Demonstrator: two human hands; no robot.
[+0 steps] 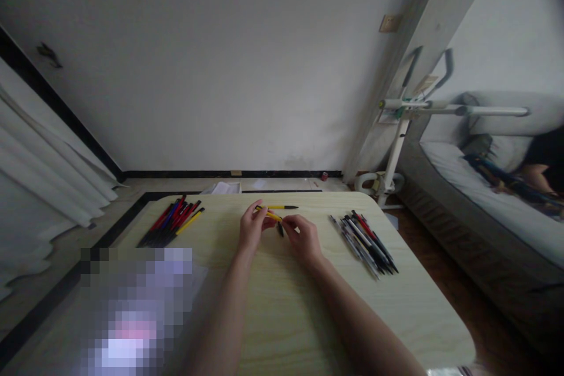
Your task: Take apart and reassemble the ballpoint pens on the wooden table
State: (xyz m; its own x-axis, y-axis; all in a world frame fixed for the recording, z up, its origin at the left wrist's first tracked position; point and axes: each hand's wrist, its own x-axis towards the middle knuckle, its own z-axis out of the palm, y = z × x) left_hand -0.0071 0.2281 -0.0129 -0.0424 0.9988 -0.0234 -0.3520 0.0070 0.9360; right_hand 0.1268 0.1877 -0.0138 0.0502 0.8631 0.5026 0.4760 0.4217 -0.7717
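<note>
My left hand (252, 228) is closed on one end of a yellow pen (274, 215) with a dark end, held a little above the table. At the pen's other end, the fingertips of my right hand (304, 237) are pinched together on it. Just beyond lies a second yellow pen (277, 207), its black end pointing right. Between my hands is a small black piece (281, 229); I cannot tell whether it is a pen part or a separate pen.
On the wooden table (282, 317), a pile of red, blue and yellow pens (173, 223) lies left. Several black, clear and red pens (363, 244) lie right. A blurred-out patch (136, 317) covers the near left. Beyond stand exercise equipment (396, 147) and a sofa (445, 188) with a person.
</note>
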